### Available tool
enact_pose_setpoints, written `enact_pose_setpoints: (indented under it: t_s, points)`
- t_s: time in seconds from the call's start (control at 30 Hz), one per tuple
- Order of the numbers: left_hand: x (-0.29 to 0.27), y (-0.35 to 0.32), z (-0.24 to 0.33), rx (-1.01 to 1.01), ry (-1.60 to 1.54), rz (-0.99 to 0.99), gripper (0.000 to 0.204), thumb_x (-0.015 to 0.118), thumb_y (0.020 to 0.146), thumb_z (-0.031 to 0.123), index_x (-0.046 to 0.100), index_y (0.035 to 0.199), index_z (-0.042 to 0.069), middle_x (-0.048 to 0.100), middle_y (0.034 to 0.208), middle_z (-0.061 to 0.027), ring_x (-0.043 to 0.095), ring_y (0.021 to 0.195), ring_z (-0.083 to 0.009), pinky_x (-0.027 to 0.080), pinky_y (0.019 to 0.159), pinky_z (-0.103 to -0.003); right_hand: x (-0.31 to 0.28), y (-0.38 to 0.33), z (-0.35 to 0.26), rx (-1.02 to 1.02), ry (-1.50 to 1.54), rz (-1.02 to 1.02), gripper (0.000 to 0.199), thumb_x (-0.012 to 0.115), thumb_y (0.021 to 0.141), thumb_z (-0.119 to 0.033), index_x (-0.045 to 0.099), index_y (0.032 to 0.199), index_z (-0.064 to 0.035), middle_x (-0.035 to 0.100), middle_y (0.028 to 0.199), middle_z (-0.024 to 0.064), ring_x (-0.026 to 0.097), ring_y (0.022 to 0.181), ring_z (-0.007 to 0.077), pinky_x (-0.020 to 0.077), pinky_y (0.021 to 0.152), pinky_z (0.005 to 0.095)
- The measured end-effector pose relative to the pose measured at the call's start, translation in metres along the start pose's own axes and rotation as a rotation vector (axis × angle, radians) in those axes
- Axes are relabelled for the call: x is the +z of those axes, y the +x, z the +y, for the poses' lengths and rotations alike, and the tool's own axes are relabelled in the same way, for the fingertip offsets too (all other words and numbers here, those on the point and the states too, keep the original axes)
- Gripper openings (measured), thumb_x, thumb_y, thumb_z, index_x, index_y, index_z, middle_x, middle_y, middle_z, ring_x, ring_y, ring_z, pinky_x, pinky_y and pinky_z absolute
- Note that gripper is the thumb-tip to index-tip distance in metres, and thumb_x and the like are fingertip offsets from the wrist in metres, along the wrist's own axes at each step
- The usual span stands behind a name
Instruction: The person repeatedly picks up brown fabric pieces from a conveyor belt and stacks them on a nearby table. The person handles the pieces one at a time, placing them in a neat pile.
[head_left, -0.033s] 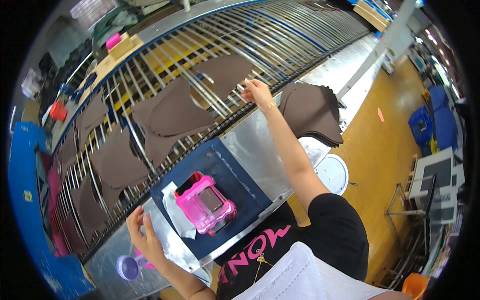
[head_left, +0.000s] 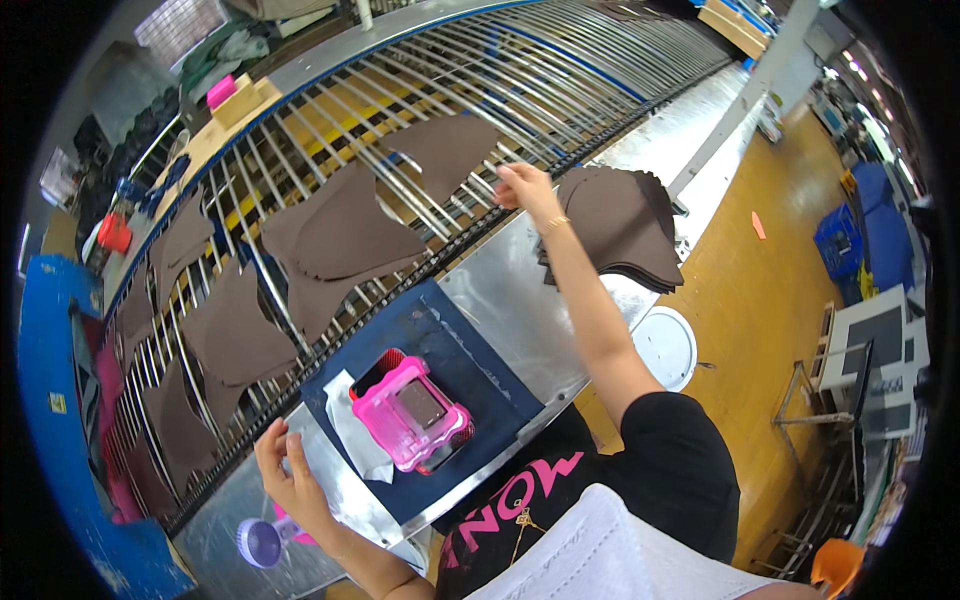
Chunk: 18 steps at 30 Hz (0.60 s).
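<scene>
Head view looks down on a steel bench (head_left: 520,310) that runs alongside a conveyor of metal rods (head_left: 560,90), and the layout suits a reach-and-lay rhythm. The right hand (head_left: 525,185) stretches out to the rods' near edge, its fingers pinched together on the edge of a brown piece (head_left: 445,145) lying flat across the rods; how firm that grip is cannot be told at this size. More brown pieces (head_left: 340,240) lie spaced along the rods to the left, some overlapping, each flat so the rods carry it. A stack of the same brown pieces (head_left: 625,225) sits on the bench just right of the arm, close enough to draw from without stepping. The left hand (head_left: 290,470) hovers low over the bench's near left end, fingers spread and holding nothing, just above a purple tool (head_left: 262,542). Between the arms a dark blue mat (head_left: 470,350) carries a pink case (head_left: 410,412) and a white cloth (head_left: 355,435), kept within reach of either hand.
</scene>
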<state>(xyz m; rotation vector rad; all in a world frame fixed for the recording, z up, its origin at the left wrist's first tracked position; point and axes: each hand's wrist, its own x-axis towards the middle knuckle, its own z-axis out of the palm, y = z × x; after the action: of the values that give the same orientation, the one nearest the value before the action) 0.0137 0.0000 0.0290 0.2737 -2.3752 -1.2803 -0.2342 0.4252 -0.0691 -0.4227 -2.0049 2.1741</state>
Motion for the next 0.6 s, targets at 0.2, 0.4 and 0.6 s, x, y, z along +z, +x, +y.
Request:
enact_pose_setpoints:
  t_s: [0.2, 0.4, 0.6]
  points:
    - [0.032, 0.010, -0.006, -0.011, -0.240, 0.039, 0.017, 0.060, 0.092, 0.014, 0.064, 0.102, 0.001, 0.063, 0.091, -0.0046, 0.057, 0.079, -0.0107, 0.041, 0.069, -0.024, -0.213, -0.083, -0.016, -0.391, -0.981, 0.618, 0.029, 0.060, 0.089, -0.028, 0.069, 0.100, -0.0022, 0.068, 0.096, 0.0181, 0.063, 0.095, 0.0347, 0.0489, 0.086, 0.0398]
    - [0.036, 0.011, -0.007, 0.058, -0.292, -0.044, 0.015, 0.061, 0.092, 0.012, 0.062, 0.085, -0.001, 0.062, 0.089, -0.0051, 0.055, 0.078, -0.0111, 0.040, 0.068, -0.023, -0.241, -0.131, 0.031, 0.095, -1.464, 0.710, 0.054, 0.063, 0.085, -0.048, 0.061, 0.117, -0.0043, 0.059, 0.118, 0.0183, 0.057, 0.110, 0.0349, 0.0469, 0.090, 0.0418]
    - [0.020, 0.003, -0.004, 0.045, -0.224, -0.020, 0.020, 0.059, 0.093, 0.014, 0.059, 0.081, -0.002, 0.062, 0.088, -0.0061, 0.054, 0.077, -0.0115, 0.040, 0.069, -0.023, -0.204, -0.131, 0.002, 0.200, -1.506, 0.772, 0.057, 0.073, 0.078, -0.042, 0.058, 0.118, -0.0055, 0.056, 0.123, 0.0139, 0.055, 0.114, 0.0302, 0.0486, 0.088, 0.0420]
